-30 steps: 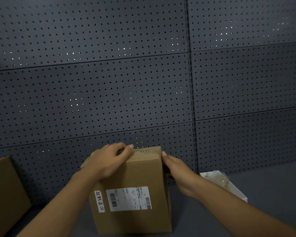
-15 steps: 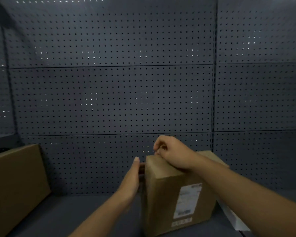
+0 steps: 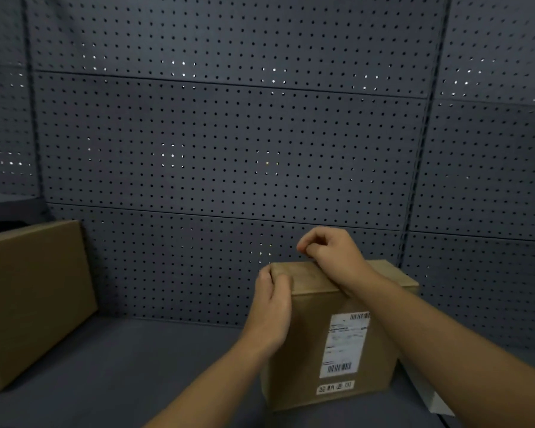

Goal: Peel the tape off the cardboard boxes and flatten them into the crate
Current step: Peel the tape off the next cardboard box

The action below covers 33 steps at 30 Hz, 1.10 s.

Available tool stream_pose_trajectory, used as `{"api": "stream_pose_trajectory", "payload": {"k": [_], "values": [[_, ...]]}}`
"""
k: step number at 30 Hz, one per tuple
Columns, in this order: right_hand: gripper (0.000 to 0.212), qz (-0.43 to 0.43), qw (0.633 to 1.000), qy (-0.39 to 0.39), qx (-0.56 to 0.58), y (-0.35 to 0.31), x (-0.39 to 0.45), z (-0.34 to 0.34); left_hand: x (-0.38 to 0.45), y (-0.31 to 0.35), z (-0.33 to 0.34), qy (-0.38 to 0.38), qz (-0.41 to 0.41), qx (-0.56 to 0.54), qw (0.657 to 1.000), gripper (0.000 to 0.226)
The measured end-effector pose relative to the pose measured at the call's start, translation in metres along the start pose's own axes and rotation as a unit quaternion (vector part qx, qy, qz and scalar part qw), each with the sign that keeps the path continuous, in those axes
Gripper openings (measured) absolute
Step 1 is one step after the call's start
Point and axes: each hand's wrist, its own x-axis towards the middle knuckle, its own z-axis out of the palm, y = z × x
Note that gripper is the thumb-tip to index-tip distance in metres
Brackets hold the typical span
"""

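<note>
Cardboard box (image 3: 337,344), brown, closed, upright on the dark grey bench (image 3: 130,375), lower centre-right of the frame; one corner edge faces the camera. White shipping label (image 3: 346,342) with barcodes on its right-facing side, mid-height; smaller white sticker (image 3: 335,387) with printed characters just below it, near the bottom edge. Strip of tape along the top face, faintly glossy, too blurred to trace fully. Left hand (image 3: 272,307), lower centre of the frame: fingers curled and drawn together, resting against the box's upper left corner, thumb on the top edge; whether it pinches tape or only steadies the box cannot be told. Right hand (image 3: 331,257), centre-right, over the far edge of the box top: fingers closed into a loose fist, thumb and forefinger tips pressed together in a pinch just above the cardboard; what they hold is too small to make out. Both forearms enter from the bottom of the frame. Second cardboard box (image 3: 28,301), larger, plain brown, left edge of the frame, well apart from the first. White object (image 3: 436,404), partly hidden behind the right forearm, lower right, just beside the first box. Dark perforated wall panel (image 3: 229,143) fills the whole upper frame.
</note>
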Motion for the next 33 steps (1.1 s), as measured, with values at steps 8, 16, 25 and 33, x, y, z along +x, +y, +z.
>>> {"api": "stream_pose_trajectory", "payload": {"k": [8, 16, 25, 33], "values": [[0.013, -0.015, 0.976, -0.197, -0.092, -0.013, 0.001, -0.028, 0.021, 0.005, -0.013, -0.021, -0.058, -0.025, 0.998, 0.022], [0.014, -0.042, 0.98, -0.194, -0.022, -0.006, 0.001, -0.013, 0.008, -0.006, -0.014, -0.028, -0.013, -0.091, 0.995, 0.033], [0.024, -0.089, 0.973, -0.205, -0.064, -0.001, -0.003, -0.006, 0.008, -0.012, -0.006, -0.001, 0.037, -0.131, 0.991, 0.038], [0.021, -0.05, 0.973, -0.22, -0.049, -0.005, -0.002, -0.01, 0.008, -0.009, -0.004, 0.019, 0.019, -0.116, 0.993, 0.019]]}}
